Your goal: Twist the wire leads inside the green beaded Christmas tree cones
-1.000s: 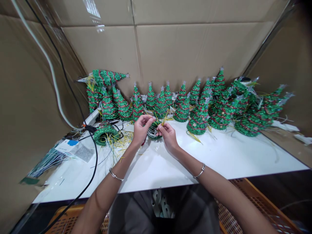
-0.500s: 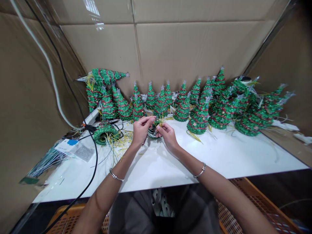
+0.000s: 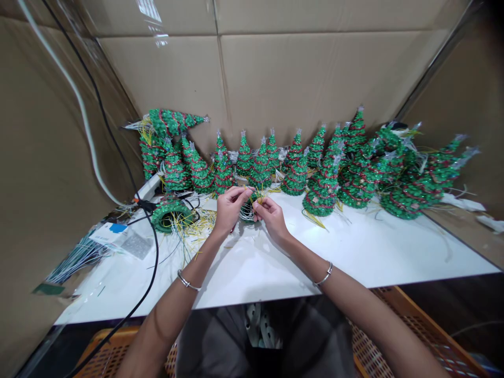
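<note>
My left hand (image 3: 230,209) pinches thin wires near the middle of the white table (image 3: 255,278). Close beside it on the right, my right hand (image 3: 271,214) has its thumb and fingers closed on yellow wires (image 3: 259,195). Between the two hands, white wires (image 3: 247,211) curve out of a green tinsel piece that my fingers partly cover. A decorated green tree (image 3: 260,170) stands just behind my hands. To the left lies a tree on its side with its hollow base (image 3: 167,219) facing me, and yellow wire ends (image 3: 200,227) are scattered beside it.
Several small green trees (image 3: 321,191) line the back and right. At the left are a bundle of wires (image 3: 79,260), a plastic bag (image 3: 136,244) and a black cable (image 3: 156,252). Cardboard walls (image 3: 315,79) enclose the table; orange crates (image 3: 417,331) sit below its edge.
Both hands stay in nearly the same place, with only slight finger movement at the wires. The view has shifted very slightly.
</note>
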The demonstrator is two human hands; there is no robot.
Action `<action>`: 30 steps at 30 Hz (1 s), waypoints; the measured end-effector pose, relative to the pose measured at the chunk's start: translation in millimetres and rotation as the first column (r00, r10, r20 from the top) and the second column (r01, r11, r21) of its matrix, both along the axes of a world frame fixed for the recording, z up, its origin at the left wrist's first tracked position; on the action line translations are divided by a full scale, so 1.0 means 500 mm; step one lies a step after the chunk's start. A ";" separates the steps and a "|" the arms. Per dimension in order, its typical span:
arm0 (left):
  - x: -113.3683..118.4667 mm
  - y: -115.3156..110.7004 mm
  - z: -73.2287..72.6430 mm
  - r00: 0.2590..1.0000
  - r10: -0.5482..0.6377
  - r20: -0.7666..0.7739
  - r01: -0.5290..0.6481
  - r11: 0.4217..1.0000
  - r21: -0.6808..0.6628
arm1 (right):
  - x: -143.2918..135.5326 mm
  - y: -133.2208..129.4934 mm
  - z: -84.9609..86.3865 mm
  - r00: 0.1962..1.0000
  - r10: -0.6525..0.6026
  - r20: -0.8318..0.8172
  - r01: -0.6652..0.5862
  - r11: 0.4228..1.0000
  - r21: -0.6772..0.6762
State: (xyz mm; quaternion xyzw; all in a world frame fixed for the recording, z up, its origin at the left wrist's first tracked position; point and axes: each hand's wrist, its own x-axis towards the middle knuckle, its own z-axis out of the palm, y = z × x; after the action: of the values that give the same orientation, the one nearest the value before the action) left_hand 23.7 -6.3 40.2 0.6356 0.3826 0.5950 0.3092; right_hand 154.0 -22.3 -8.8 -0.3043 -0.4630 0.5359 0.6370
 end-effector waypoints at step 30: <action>0.030 -0.010 -0.028 0.976 0.041 0.215 -0.074 0.986 0.147 | 0.000 0.009 -0.007 0.998 0.042 -0.039 -0.043 0.999 -0.019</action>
State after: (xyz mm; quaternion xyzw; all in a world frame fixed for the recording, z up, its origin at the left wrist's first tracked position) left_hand 38.5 -11.1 26.1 0.5794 0.3185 0.6958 0.2807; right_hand 153.7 -17.9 -12.2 -0.2905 -0.4519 0.5595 0.6312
